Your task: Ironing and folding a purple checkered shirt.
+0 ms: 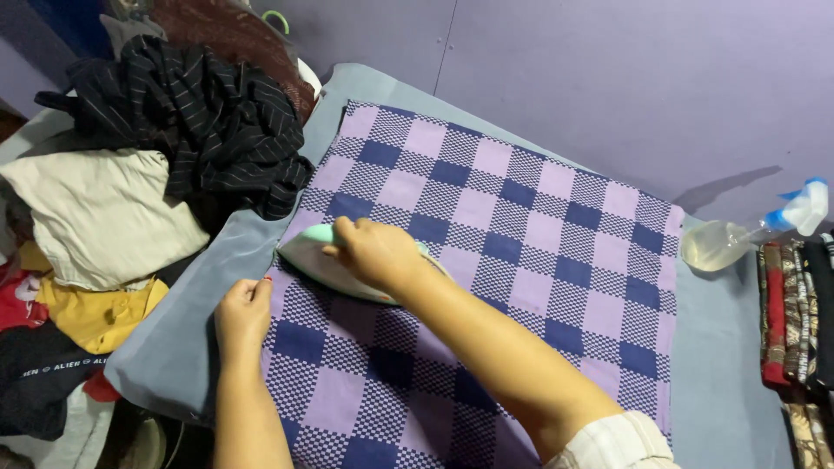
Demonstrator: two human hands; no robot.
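Note:
A purple and blue checked cloth [521, 226] lies spread over a grey padded board [721, 382]. My right hand [375, 250] grips the handle of a pale green iron [323, 260], which rests flat on the cloth near its left edge. My left hand [243, 317] lies flat at the cloth's left edge, just in front of the iron, with its fingers pressing on the fabric. My forearms reach in from the bottom of the view.
A heap of clothes sits at the left: a black striped garment [200, 113], a cream one [104, 217], yellow and red ones below. A clear spray bottle [738, 239] lies at the board's right side. Folded patterned fabrics [795, 321] are stacked at the right edge. A purple wall [608, 78] stands behind.

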